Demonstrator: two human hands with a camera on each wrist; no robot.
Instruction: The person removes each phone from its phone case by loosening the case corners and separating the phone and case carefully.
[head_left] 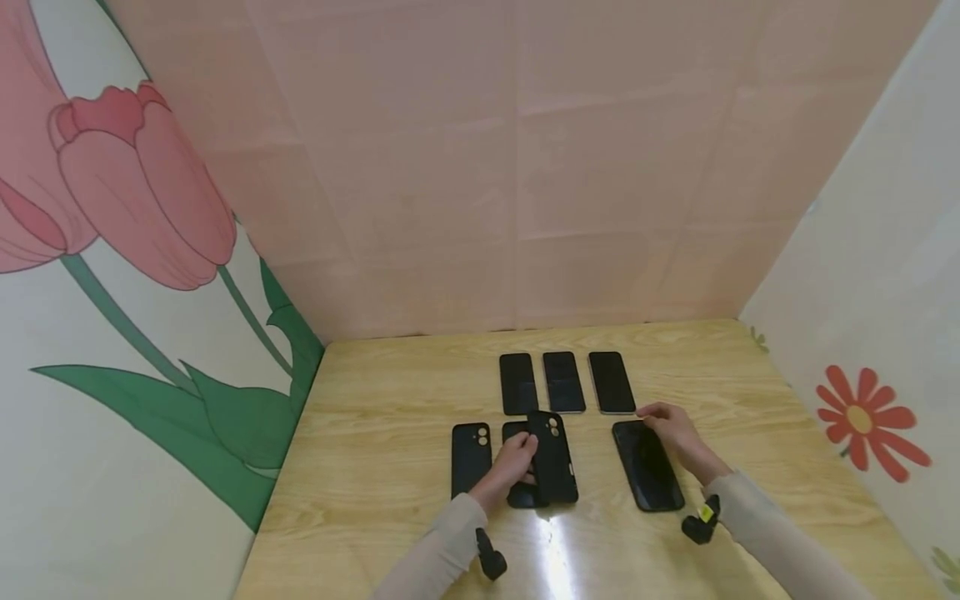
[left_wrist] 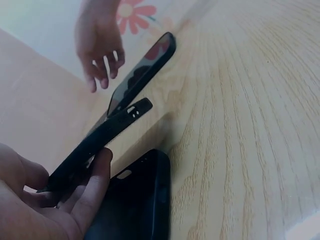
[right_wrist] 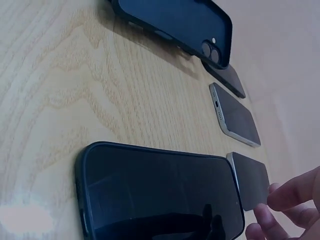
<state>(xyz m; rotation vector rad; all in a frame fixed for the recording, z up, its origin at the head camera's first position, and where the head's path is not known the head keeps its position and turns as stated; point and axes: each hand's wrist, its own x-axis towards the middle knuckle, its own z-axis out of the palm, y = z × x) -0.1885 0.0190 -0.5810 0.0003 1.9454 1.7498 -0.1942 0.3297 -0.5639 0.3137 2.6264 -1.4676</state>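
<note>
In the head view my left hand (head_left: 516, 458) pinches a black phone case (head_left: 555, 467) by its side edge, with two camera holes in an upper corner. The left wrist view has it raised over a second black phone case (left_wrist: 130, 210), whose hollow inside shows. Farther left lies another black phone case (head_left: 469, 457) with camera holes. My right hand (head_left: 672, 431) is by the top edge of a black-rimmed smartphone (head_left: 648, 468), screen up on the table. Its fingers (right_wrist: 272, 222) are loosely bent and hold nothing.
Along the back lie three more dark smartphones: a left one (head_left: 518, 383), a middle one (head_left: 563, 382) and a right one (head_left: 612, 382). They rest on a wood-grain table (head_left: 375, 433). A pinkish wall covering (head_left: 450, 208) rises behind, with flower-patterned panels at both sides.
</note>
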